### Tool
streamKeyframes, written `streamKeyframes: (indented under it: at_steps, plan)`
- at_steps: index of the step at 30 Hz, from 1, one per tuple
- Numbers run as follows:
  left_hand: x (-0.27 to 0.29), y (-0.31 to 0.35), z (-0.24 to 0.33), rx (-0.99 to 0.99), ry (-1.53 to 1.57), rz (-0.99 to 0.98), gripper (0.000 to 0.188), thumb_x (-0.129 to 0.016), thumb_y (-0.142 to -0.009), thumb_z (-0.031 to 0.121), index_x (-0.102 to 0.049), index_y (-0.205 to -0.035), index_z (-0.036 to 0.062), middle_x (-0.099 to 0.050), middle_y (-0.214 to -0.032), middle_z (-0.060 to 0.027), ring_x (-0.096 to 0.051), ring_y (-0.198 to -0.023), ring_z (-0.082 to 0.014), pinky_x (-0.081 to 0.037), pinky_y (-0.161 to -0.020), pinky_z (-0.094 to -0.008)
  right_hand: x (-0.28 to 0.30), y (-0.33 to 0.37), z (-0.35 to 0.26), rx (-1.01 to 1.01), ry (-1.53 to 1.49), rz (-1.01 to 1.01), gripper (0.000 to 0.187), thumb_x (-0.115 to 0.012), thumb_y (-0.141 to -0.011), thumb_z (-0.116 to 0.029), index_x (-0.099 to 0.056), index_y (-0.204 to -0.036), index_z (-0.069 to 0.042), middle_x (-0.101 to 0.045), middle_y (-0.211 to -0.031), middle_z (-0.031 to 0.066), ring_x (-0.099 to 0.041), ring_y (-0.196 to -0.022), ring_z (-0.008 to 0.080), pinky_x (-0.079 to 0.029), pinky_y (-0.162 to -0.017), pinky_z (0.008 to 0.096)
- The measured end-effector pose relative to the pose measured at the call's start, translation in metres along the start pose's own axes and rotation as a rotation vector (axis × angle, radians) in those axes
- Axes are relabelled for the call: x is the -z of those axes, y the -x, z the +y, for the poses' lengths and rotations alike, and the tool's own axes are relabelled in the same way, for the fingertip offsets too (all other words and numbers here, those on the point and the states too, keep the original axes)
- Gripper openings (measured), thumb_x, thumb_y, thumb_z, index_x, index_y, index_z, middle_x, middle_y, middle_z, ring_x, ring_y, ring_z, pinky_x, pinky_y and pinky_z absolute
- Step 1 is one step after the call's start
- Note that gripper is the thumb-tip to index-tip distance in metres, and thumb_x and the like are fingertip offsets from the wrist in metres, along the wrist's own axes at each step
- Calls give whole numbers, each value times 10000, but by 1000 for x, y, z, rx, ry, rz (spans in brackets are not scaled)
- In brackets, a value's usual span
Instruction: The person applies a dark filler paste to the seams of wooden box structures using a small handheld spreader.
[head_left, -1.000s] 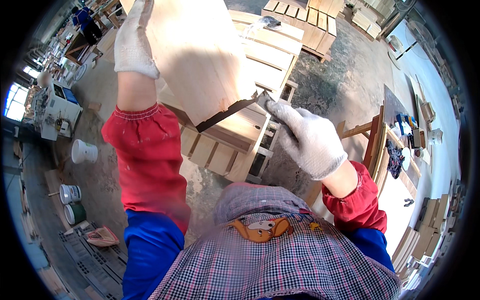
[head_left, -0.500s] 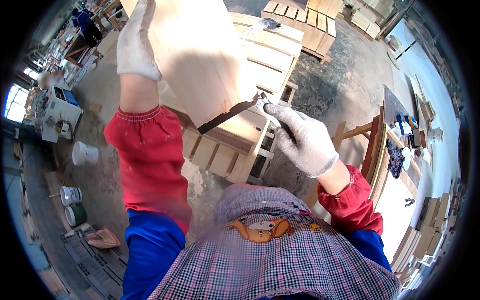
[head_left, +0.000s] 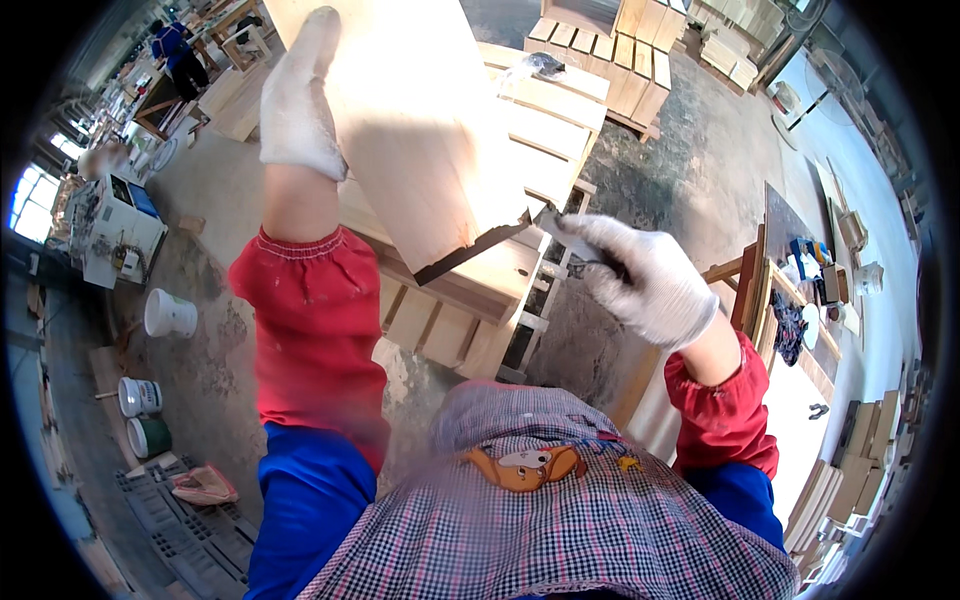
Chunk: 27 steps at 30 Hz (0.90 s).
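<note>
My left hand, in a white glove, lies flat against the left side of a large pale wooden panel that stands tilted up in front of me. My right hand, also gloved, is closed around a small flat tool, a scraper with a light blade. The blade tip touches the panel's lower right corner, where a dark edge shows. The panel rests on a low wooden workbench made of slats.
Stacked wooden frames lie on the concrete floor beyond. White buckets and paint cans stand at my left. A machine and a person in blue are far left. Shelves with small items are at my right.
My right hand has slid the scraper slightly right and down along the panel's lower corner. The left hand stays pressed on the panel.
</note>
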<state>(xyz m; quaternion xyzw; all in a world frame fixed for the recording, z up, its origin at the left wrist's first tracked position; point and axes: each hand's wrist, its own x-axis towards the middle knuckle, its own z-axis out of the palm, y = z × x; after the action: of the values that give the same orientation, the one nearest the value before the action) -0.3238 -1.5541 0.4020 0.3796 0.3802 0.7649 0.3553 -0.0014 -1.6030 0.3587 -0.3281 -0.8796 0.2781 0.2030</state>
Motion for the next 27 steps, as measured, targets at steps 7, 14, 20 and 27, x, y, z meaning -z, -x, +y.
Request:
streamKeyframes:
  at_steps: [7,14,20,27]
  plan:
    - [-12,19,-5,-125,-42,29,435,-616,-950,287,-612,-1165,-90,-673,-1105,-123,-652,-1008,-192,-504,-901,-295,8,-16,39,-339,-615,-308,471,-637,-868,-83,-574,-1335,-63,-646,-907,-5,-518,-579,45,-437,-510,206]
    - [6,63,-23,-320,-230,-216,369,-641,-913,284,-669,-1047,-59,-678,-905,-85,-622,-776,-128,-500,-690,-267,13,16,61,-320,-880,27,575,-623,-848,-18,-478,-1404,-54,-645,-912,88,-582,-599,135,-497,-551,256]
    - [-12,132,-67,41,-551,-572,326,-660,-916,329,-700,-962,9,-653,-723,-164,-660,-621,-214,-499,-572,-336,-36,37,95,-357,-1186,510,700,-571,-857,-2,-303,-1501,-63,-601,-991,116,-590,-627,164,-487,-516,262]
    - [-27,206,-117,-193,-644,-658,406,-726,-831,309,-641,-1130,46,-671,-1082,-160,-668,-939,-353,-556,-767,-386,-93,78,115,-720,-1309,850,434,-565,-920,-103,-473,-1343,-63,-661,-994,92,-651,-676,189,-525,-486,296]
